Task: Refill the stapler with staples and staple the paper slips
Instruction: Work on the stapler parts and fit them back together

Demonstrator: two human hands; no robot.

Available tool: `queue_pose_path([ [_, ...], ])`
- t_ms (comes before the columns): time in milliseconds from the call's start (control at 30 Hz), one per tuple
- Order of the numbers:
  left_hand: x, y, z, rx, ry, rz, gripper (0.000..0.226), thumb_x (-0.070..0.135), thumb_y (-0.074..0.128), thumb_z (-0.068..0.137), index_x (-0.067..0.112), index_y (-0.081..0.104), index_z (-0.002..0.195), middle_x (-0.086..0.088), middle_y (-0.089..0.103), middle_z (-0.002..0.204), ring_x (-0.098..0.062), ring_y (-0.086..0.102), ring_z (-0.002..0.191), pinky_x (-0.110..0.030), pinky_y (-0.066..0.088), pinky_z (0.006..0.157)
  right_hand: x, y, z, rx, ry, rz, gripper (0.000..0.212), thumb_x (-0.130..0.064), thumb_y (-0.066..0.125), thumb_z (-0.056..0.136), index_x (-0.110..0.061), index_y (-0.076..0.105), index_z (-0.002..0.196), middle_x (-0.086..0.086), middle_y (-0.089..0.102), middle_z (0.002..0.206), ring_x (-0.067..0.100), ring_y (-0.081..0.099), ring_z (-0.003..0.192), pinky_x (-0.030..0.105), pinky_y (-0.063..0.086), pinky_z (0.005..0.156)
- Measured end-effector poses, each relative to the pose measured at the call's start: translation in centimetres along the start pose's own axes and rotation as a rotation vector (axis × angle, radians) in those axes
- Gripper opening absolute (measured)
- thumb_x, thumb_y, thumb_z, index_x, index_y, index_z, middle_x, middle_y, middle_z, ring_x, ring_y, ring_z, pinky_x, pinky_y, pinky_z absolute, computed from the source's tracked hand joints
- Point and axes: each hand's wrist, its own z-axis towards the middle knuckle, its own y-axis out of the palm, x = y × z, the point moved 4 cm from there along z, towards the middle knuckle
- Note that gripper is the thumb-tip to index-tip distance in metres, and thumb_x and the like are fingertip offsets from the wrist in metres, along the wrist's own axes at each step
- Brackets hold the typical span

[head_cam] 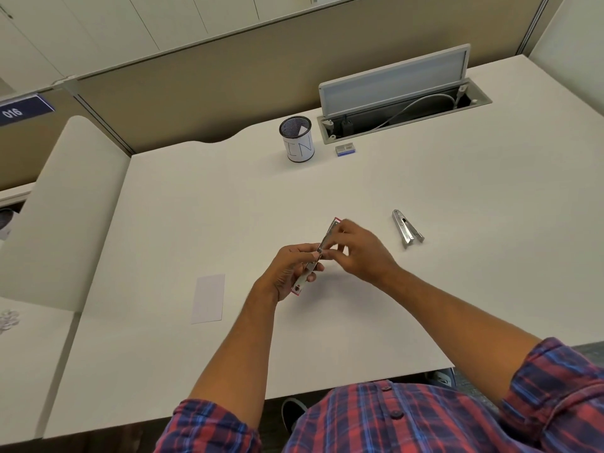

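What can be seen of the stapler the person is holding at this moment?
The stapler is a slim bar of shiny metal with red showing at both ends. It is held above the desk, tilted, its far end pointing up and away. The left hand grips its lower half; the fingers of the right hand pinch it near the middle. Blur hides whether staples are loaded.

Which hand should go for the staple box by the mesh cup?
Right, probably. The left hand grips the stapler body, so it steadies it. The right hand only touches the stapler's top, and the staple box lies far across the desk, slightly toward its side.
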Motion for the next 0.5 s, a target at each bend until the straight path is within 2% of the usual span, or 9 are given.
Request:
queue_pose_path([
  [100, 0.1, 0.2, -0.1, 0.011, 0.003, 0.02, 0.038, 0.015, 0.063, 0.087, -0.003, 0.069, 0.12, -0.017, 0.072, 0.108, -0.022, 0.062, 0.08, -0.027, 0.042, 0.056, -0.2, 0.3, -0.3, -0.014, 0.001, -0.035, 0.003, -0.02, 0.079, 0.087, -0.019, 0.077, 0.089, -0.011, 0.056, 0.092, 0.006, 0.053, 0.069, 0.039, 0.054, 0.061],
  [167, 0.3, 0.3, -0.2, 0.016, 0.007, 0.044, 0.038, 0.017, 0.064, 0.088, -0.002, 0.07, 0.12, -0.017, 0.073, 0.109, -0.022, 0.063, 0.08, -0.027, 0.043, 0.056, -0.2, 0.4, -0.1, -0.028, 0.026, -0.063, 0.004, -0.021, 0.077, 0.088, -0.017, 0.077, 0.089, -0.009, 0.057, 0.092, 0.01, 0.057, 0.069, 0.04, 0.054, 0.061],
  [333, 0.5, 0.7, -0.3, 0.049, 0.025, 0.105, 0.026, 0.016, 0.062, 0.097, 0.002, 0.073, 0.116, -0.017, 0.075, 0.107, -0.022, 0.063, 0.079, -0.027, 0.045, 0.056, -0.5, 0.5, 0.2, -0.078, 0.067, -0.209, 0.015, -0.027, 0.071, 0.093, -0.014, 0.078, 0.095, 0.0, 0.062, 0.099, 0.023, 0.062, 0.071, 0.036, 0.053, 0.061],
  [433, 0.6, 1.1, -0.3, 0.092, 0.041, 0.18, 0.022, 0.016, 0.064, 0.096, 0.006, 0.076, 0.11, -0.015, 0.076, 0.102, -0.022, 0.065, 0.076, -0.026, 0.046, 0.053, -0.7, 0.8, 0.7, -0.148, 0.093, -0.283, 0.02, -0.029, 0.066, 0.096, -0.013, 0.078, 0.099, 0.002, 0.061, 0.1, 0.025, 0.062, 0.075, 0.033, 0.048, 0.062],
  [500, 0.7, 1.3, -0.2, 0.127, 0.055, 0.228, 0.022, 0.021, 0.065, 0.091, 0.011, 0.079, 0.105, -0.02, 0.075, 0.1, -0.023, 0.064, 0.074, -0.028, 0.046, 0.053, -0.7, 0.9, 0.9, -0.177, 0.121, -0.268, 0.022, -0.029, 0.064, 0.097, -0.012, 0.077, 0.1, 0.002, 0.061, 0.101, 0.024, 0.062, 0.078, 0.035, 0.05, 0.066],
])
